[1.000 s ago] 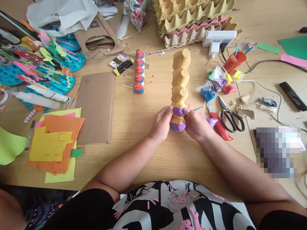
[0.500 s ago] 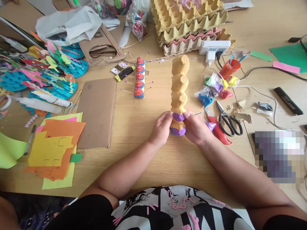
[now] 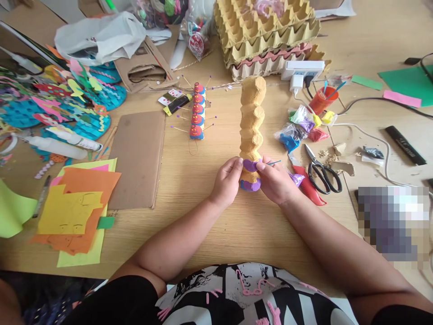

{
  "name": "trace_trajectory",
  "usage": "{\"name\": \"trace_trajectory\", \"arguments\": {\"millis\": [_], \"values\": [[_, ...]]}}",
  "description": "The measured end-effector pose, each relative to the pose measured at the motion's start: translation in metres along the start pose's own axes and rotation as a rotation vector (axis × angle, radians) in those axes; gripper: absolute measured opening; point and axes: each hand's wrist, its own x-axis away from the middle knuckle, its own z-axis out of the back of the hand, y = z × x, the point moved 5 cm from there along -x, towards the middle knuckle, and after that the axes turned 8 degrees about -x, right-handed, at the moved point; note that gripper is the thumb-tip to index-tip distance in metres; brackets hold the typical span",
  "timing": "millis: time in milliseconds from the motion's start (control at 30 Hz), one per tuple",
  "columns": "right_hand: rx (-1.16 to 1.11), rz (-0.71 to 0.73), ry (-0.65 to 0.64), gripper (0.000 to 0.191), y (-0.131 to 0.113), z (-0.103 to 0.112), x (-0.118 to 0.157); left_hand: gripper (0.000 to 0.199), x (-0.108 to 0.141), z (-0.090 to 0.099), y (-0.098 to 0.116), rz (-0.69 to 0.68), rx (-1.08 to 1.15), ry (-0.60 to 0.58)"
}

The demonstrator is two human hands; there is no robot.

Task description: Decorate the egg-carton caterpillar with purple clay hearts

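A strip of tan egg carton (image 3: 252,113) with several bumps stands lengthwise in front of me, pointing away. Its near bumps carry purple clay (image 3: 250,184), with a bit of blue at the nearest end. My left hand (image 3: 227,181) pinches the strip's left edge beside the second purple patch. On the other side, my right hand (image 3: 278,180) grips the right edge, its thumb pressed on that same patch. A thin blue stick (image 3: 274,162) shows by the right fingers; whether they touch it I cannot tell. To the left lies a red and blue egg-carton caterpillar (image 3: 197,113) with pin-like legs.
Scissors (image 3: 323,171), a red-handled cutter (image 3: 306,185) and bagged clay (image 3: 301,124) lie on the right. An orange cup (image 3: 324,100) and power strip (image 3: 302,70) stand behind. Cardboard (image 3: 137,158) and coloured paper (image 3: 71,210) are left; stacked egg trays (image 3: 267,40) stand at the back.
My right thumb has shifted inward from the strip's edge onto the purple clay, and more of the blue stick shows. My left hand keeps nearly the same hold.
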Motion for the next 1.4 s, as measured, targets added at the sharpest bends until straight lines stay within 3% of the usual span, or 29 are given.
{"name": "trace_trajectory", "arguments": {"millis": [733,1000,1167,1400], "values": [[-0.102,0.009,0.084,0.048,0.009,0.002,0.001,0.049,0.003,0.002,0.0,-0.064,-0.123,-0.014],[-0.097,-0.013,0.05,0.048,0.008,0.004,0.001,0.051,0.002,0.003,-0.001,-0.057,-0.115,-0.009],[-0.061,-0.018,-0.086,0.045,0.001,0.0,-0.001,0.052,-0.001,0.003,-0.004,-0.011,-0.01,-0.012],[-0.087,-0.037,-0.078,0.037,0.001,0.002,-0.002,0.049,-0.001,0.003,-0.007,-0.045,-0.03,-0.044]]}}
